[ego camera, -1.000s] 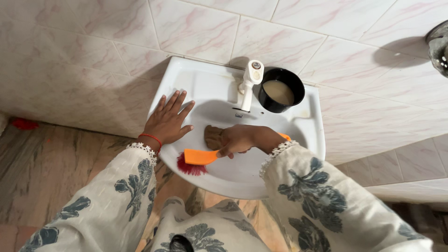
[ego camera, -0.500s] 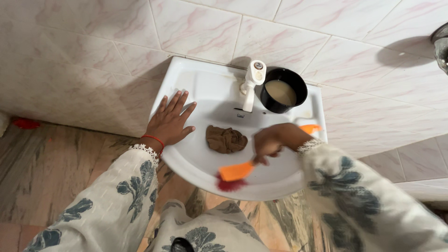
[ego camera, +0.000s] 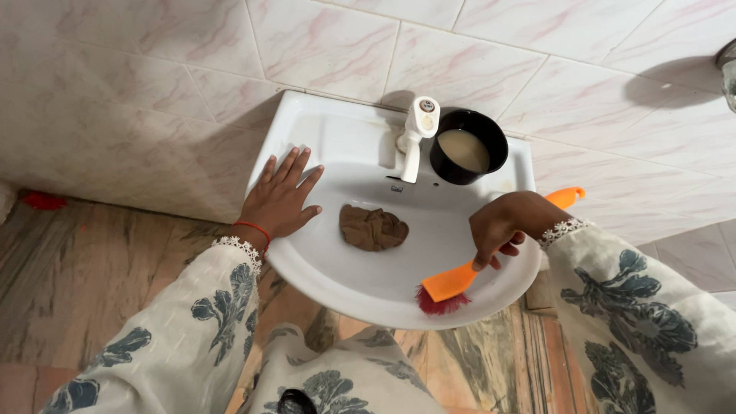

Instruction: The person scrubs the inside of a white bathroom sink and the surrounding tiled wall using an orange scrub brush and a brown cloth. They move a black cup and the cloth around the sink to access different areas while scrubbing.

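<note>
Both hands [ego camera: 280, 199] over white sink [ego camera: 330, 138]

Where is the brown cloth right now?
The brown cloth lies crumpled in the middle of the white sink bowl, just below the tap, between the left hand and the right hand.

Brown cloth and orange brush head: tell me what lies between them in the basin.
Nothing: in the head view only bare white basin separates the brown cloth from the brush, held by the right hand.
</note>
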